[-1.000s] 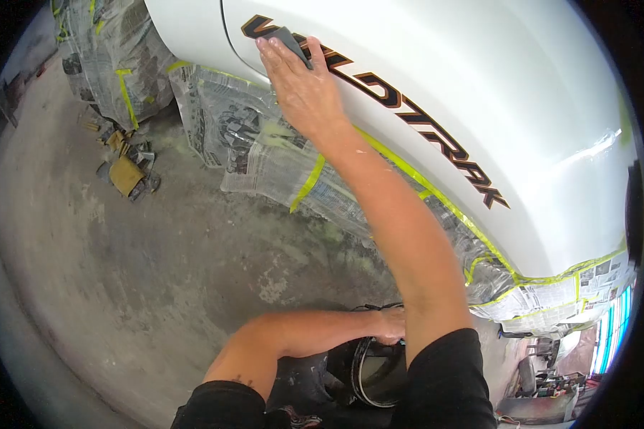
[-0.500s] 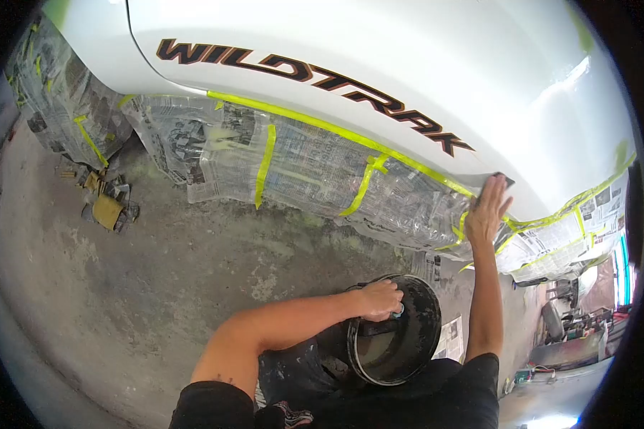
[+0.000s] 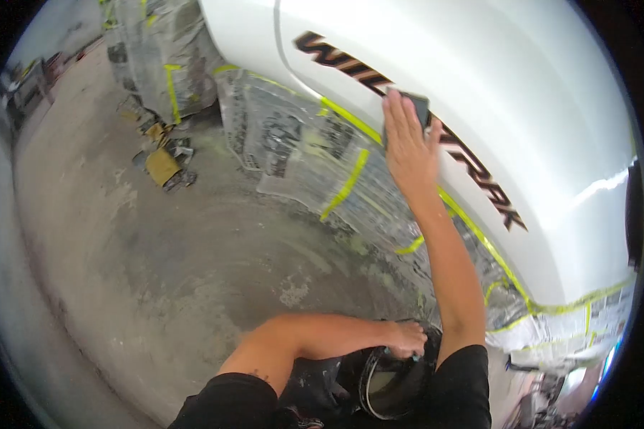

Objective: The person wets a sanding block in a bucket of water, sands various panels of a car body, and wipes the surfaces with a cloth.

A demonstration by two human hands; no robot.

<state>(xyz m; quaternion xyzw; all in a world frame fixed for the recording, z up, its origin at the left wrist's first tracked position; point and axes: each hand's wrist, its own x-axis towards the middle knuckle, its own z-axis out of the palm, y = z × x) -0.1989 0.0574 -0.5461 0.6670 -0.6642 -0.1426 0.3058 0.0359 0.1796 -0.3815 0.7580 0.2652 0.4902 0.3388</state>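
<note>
My right hand [image 3: 411, 146] presses a dark grey sanding sheet [image 3: 420, 107] flat on the white vehicle panel [image 3: 544, 121], over the middle of the black and orange WILDTRAK lettering [image 3: 483, 175]. Its fingers lie stretched along the sheet, partly covering it. Down at the bottom, my left hand [image 3: 407, 339] is closed at the rim of a black bucket [image 3: 368, 382]. A small bluish piece shows under its fingers, but most of it is hidden. Pale liquid is visible inside the bucket.
Newspaper and plastic sheeting [image 3: 308, 157] with yellow-green tape [image 3: 345, 184] cover the vehicle's lower side. On the concrete floor [image 3: 193, 243], a yellow block [image 3: 162, 166] lies among scraps at the left. Assorted items [image 3: 540, 404] stand at the lower right.
My right hand has moved with the sheet from the panel's lower right edge up and left onto the lettering. My left hand remains at the bucket. The camera view has turned.
</note>
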